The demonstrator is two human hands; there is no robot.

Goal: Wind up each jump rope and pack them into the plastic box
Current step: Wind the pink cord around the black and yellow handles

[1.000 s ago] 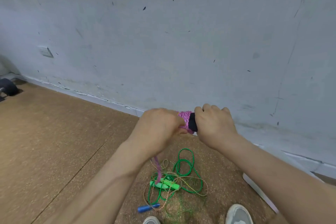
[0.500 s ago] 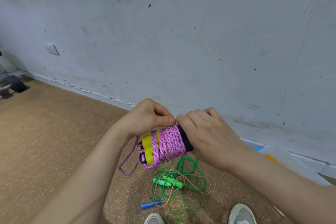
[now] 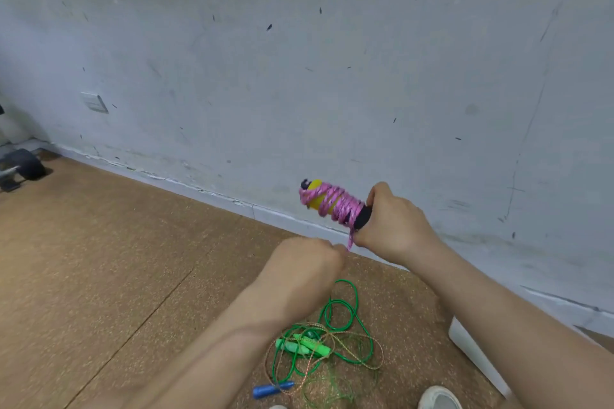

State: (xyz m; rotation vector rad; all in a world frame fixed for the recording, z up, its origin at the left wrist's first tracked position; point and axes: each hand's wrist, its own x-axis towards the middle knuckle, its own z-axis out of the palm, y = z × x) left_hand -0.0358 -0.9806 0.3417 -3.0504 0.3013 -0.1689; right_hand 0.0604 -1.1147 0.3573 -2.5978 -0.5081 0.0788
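Here, head view only. Holds the pink jump rope up in front of the grey wall, well above the cork-coloured floor. Grips it in the right hand, fingers curled round the black handle end, clamped on the bundle. Tilts the bundle up and to the left, with a yellow handle part and a dark tip at the far end. Carries many turns of pink cord round the handles, tight near the hand, looser and blurred near the yellow part. Lets one short pink tail drop from the black end, past the heel of the right hand, down to the left hand. Bunches the left hand into a fist just below and to the left of the right, nearly touching it, and pinches the tail at the fingertips; blurred, so exact finger placement not clear.

Further down, on the floor between the forearms: a tangle of loose ropes, not wound. Includes the green jump rope, thin cord in wide loops, with both green handles side by side in the middle of the heap. Includes also a thin brown speckled rope looped through the green one, and a blue handle at the near edge. Owner cord of the blue handle: cannot tell.

At the right, on the floor near the wall: a corner of the white plastic box, mostly hidden behind the right forearm, contents not visible. Well apart from the pink bundle, near the tangle. At the bottom edge: toe of a white shoe. Far left: a pale wall plate low on the wall and a dark object on the floor below it.
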